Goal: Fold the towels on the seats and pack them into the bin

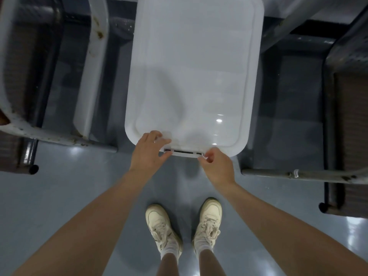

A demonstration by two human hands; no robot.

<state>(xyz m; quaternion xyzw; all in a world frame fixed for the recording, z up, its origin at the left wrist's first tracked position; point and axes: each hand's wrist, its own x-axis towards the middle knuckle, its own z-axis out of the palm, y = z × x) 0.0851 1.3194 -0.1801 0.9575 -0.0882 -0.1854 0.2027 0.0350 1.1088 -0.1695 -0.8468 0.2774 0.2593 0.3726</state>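
while both hands are working at the near short edge of the bin's lid, the left hand is resting its fingers, lightly bent, on the lid's corner and rim just left of the latch, and the right hand is pinching the latch's right end between thumb and curled fingers. whether the latch is being opened or clipped down, i cannot tell. the bin is sitting on the floor straight ahead of the person's shoes, between two rows of seats, and its lid is covering it fully, so nothing inside is showing. no towels are in view anywhere.

judging by the look, the lid is going to handle as thin, light, slightly springy plastic, smooth and a bit slippery under bare fingers; it is likely flexing if lifted from one corner only. the best hold is probably the near rim on both sides of the latch, with thumbs under the lip. the towels, once found, should be soft and limp.

the seat frame on the left and the bar on the right are standing close to the bin's long sides, leaving little room sideways. open floor is lying on the person's side, so the lid is best swung up or drawn toward the feet.
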